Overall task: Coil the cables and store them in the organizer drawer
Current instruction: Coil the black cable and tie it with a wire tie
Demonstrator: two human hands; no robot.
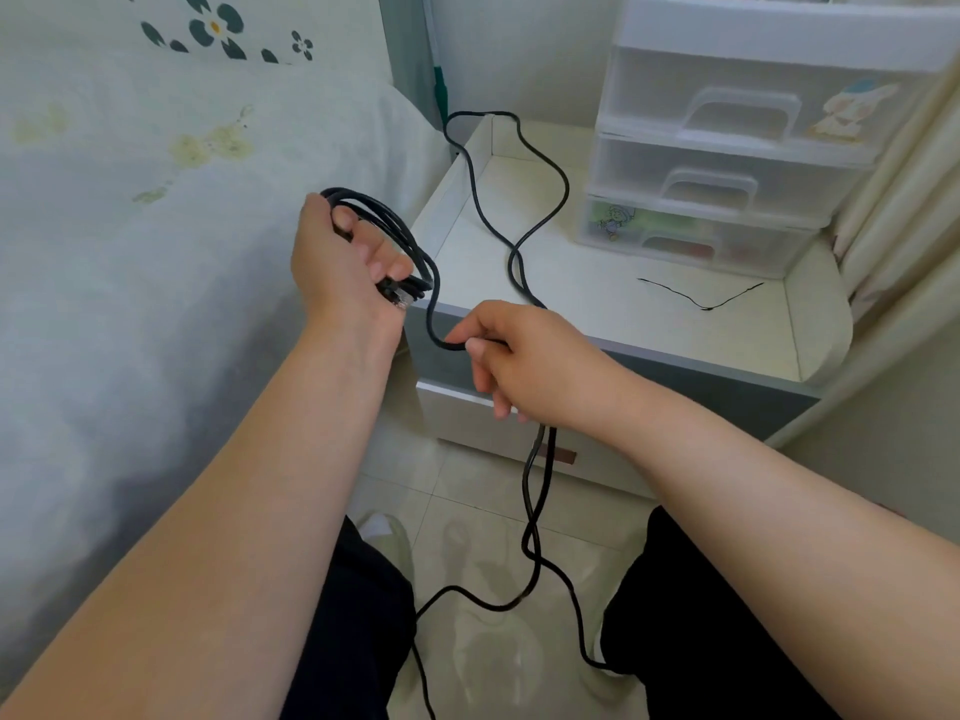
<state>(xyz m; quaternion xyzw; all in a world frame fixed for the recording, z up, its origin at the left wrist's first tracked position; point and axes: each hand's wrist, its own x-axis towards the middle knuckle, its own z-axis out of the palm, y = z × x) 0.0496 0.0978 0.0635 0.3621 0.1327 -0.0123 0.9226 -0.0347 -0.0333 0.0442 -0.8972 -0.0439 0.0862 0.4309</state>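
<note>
The left hand (343,262) is up beside the bed (156,200), fingers (387,262) curled round a bundle of black loops, the coil (400,236), with what looks like a clear network plug poking out below the thumb, though the blur makes that uncertain. The right hand (524,356) sits lower, in front of the nightstand, thumb and forefinger pinching the running length of the cable (558,200) while the other fingers curl loosely beneath.

And there is plenty of cable left. From the coil it dips in a short bight to the right hand; more of it snakes across the tabletop (597,283) and hooks over the back corner, and a doubled strand drops from under the right hand to the floor (493,527) between the person's knees.

This is a light, springy cord, limp enough to loop yet with a memory that will twist and kink, as the crossing on the tabletop suggests. The best hold is probably a loose pinch that lets it slide and roll, feeding even loops into the left palm.

The organizer (727,148), three translucent drawers, stands at the back of the tabletop, all shut. A thin black tie (701,301) lies in front of it, apart from the cable.
</note>
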